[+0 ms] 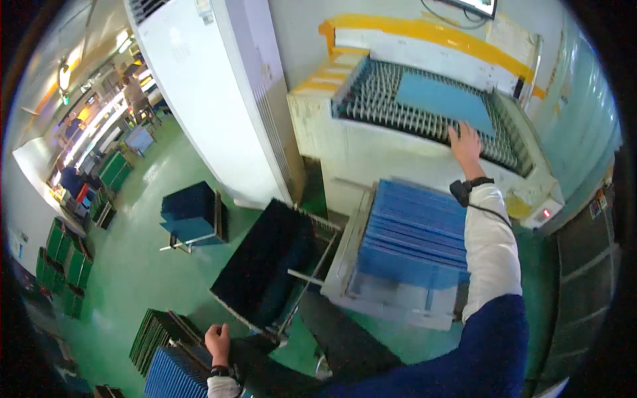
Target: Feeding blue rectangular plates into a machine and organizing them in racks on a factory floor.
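Observation:
My right hand (466,142) reaches over the front edge of a roller conveyor (371,93), fingers spread, at the near edge of a flat light-blue panel (441,99). Whether the fingertips touch the panel, I cannot tell. The panel lies flat on the rows of rollers. Low on the left, my left hand (217,343) hangs near my leg with its fingers curled in and nothing visible in them. Beside it is a rack of blue panels (174,373). Below my right forearm, many blue panels (411,225) stand in a pale tray (342,265).
A dark rack of panels (265,265) stands before my legs, with a smaller rack (192,212) farther left. A tall white cabinet (206,86) rises beside the conveyor. Clear plastic curtains (577,126) hang at the right. People sit at lit benches at the far left.

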A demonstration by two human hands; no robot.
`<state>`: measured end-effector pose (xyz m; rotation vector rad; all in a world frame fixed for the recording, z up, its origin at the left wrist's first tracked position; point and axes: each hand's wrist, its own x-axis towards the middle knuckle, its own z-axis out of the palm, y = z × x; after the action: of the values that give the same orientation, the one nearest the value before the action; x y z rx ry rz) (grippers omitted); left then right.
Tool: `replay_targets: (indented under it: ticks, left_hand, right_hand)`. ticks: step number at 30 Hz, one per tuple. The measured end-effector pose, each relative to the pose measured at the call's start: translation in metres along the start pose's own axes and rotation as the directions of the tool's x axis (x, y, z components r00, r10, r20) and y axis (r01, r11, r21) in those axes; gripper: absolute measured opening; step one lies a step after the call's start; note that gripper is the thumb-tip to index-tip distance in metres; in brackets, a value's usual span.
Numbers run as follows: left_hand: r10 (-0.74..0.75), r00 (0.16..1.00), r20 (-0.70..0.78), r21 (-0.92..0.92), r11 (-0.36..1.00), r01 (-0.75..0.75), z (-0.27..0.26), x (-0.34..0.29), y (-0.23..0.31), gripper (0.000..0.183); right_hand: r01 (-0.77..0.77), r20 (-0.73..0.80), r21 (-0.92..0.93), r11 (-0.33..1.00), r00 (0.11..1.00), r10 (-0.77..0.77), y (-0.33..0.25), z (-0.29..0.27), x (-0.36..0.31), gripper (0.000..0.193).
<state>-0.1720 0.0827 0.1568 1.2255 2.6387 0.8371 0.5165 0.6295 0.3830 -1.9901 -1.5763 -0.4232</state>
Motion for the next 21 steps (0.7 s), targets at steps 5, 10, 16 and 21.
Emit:
replay_targets:
  ticks: [5, 10, 16, 21]
  left_hand:
    - [0.028, 0.999, 0.016, -0.018, 0.999, -0.027, 0.007, -0.001, -0.014, 0.032]
    - [-0.061, 0.998, -0.002, -0.043, 0.997, 0.061, -0.009, -0.007, -0.007, 0.033]
    - [-0.075, 0.997, -0.031, -0.088, 0.993, 0.072, -0.005, -0.011, -0.006, 0.036]
    - [-0.154, 0.988, -0.016, -0.139, 0.979, 0.151, -0.014, -0.016, 0.004, 0.038]
  right_hand:
    - [0.407, -0.221, 0.259, 0.876, 0.908, -0.356, -0.004, -0.012, -0.097, 0.058]
    - [0.466, 0.044, 0.478, 0.744, 0.834, -0.550, -0.020, -0.068, -0.249, 0.053]
    - [0.466, 0.295, 0.362, 0.807, 0.764, -0.574, -0.005, -0.101, -0.341, 0.065]
    - [0.505, 0.291, 0.322, 0.801, 0.752, -0.592, -0.008, -0.101, -0.364, 0.072]
